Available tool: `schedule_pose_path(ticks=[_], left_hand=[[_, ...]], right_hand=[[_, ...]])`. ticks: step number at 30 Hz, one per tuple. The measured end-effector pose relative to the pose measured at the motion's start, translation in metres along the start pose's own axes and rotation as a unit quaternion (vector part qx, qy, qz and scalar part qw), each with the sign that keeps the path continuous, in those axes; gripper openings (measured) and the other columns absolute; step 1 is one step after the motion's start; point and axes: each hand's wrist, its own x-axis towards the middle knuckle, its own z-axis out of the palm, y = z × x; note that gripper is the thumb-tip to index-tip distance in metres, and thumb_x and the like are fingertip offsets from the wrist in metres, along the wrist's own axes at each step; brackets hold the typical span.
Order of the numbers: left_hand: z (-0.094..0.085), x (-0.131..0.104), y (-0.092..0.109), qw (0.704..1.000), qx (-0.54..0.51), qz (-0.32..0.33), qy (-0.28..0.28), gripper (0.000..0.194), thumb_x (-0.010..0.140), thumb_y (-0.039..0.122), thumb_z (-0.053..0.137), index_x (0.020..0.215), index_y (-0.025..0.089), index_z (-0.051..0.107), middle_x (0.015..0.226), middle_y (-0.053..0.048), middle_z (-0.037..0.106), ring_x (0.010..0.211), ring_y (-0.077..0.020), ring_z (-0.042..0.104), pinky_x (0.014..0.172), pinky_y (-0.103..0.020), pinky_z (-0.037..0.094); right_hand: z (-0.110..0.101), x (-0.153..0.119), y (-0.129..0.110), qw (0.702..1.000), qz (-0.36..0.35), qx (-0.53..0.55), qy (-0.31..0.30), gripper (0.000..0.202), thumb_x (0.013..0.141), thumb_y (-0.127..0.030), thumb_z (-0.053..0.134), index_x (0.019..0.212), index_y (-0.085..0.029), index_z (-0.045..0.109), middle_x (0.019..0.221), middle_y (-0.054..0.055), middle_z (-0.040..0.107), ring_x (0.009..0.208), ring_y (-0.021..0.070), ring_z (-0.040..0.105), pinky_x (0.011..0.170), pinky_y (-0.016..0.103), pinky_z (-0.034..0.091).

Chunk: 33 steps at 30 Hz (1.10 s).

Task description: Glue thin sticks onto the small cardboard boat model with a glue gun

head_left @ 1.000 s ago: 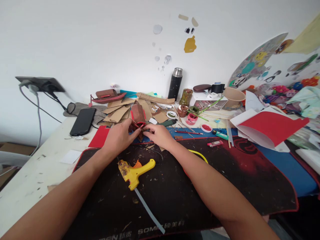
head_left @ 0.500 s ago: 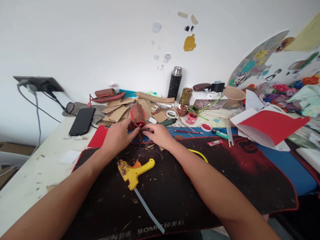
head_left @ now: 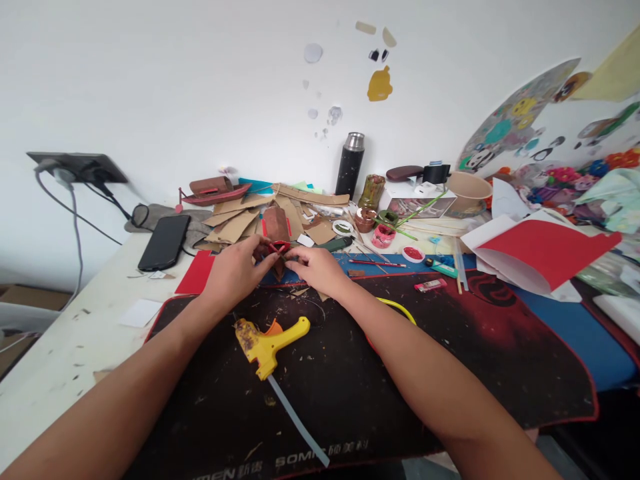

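Note:
A small model boat (head_left: 276,225) with a brown arched canopy and red edging sits at the mat's far edge, its near end between my hands. My left hand (head_left: 241,268) is closed on its left side, thumb and fingers pinching at the red trim. From the right, my right hand (head_left: 316,268) pinches the same near end with its fingertips. Whatever small piece lies between the fingertips is too small to make out. Closer to me, a yellow glue gun (head_left: 267,345) rests on the black mat (head_left: 400,393), a glue stick jutting from its back.
Cardboard scraps (head_left: 231,227) and another model boat (head_left: 213,191) lie behind. A phone (head_left: 164,243) is at left. Open paint pots (head_left: 383,235), a black flask (head_left: 350,165) and a paintbrush (head_left: 376,263) are right of the boat. Red paper (head_left: 547,250) curls at far right.
My fingertips have shifted very slightly at the near end of the model boat. Everything else looks the same.

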Motion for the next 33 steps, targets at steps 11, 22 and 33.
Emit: schedule_pose_path(ticks=[11, 22, 33], left_hand=[[-0.0003, -0.0006, 0.0017, 0.999, 0.032, 0.004, 0.01, 0.021, 0.096, 0.046, 0.058, 0.095, 0.025, 0.063, 0.094, -0.006, 0.082, 0.091, -0.0306, 0.075, 0.072, -0.036, 0.049], [0.0011, 0.0, 0.0008, 0.998, 0.062, 0.005, 0.012, 0.024, 0.097, 0.049, 0.057, 0.092, 0.025, 0.062, 0.096, -0.007, 0.081, 0.092, -0.0327, 0.075, 0.072, -0.037, 0.049], [-0.0015, 0.0003, 0.0025, 0.999, 0.054, 0.003, 0.0, 0.028, 0.096, 0.051, 0.056, 0.095, 0.025, 0.065, 0.097, -0.009, 0.081, 0.094, -0.0332, 0.074, 0.075, -0.038, 0.051]], right_hand=[[-0.001, -0.0024, -0.0027, 1.0, 0.001, 0.003, 0.006, 0.016, 0.098, -0.027, 0.07, 0.11, -0.022, 0.081, 0.065, -0.004, 0.06, 0.064, 0.0136, 0.05, 0.063, 0.026, 0.028], [0.0016, -0.0015, -0.001, 1.0, 0.005, 0.019, 0.023, 0.014, 0.097, -0.026, 0.07, 0.107, -0.021, 0.08, 0.062, -0.005, 0.055, 0.062, 0.0133, 0.048, 0.062, 0.026, 0.027], [0.0016, -0.0017, -0.0007, 1.0, -0.008, -0.01, 0.024, 0.014, 0.097, -0.026, 0.072, 0.106, -0.022, 0.082, 0.063, -0.005, 0.057, 0.063, 0.0136, 0.049, 0.064, 0.026, 0.029]])
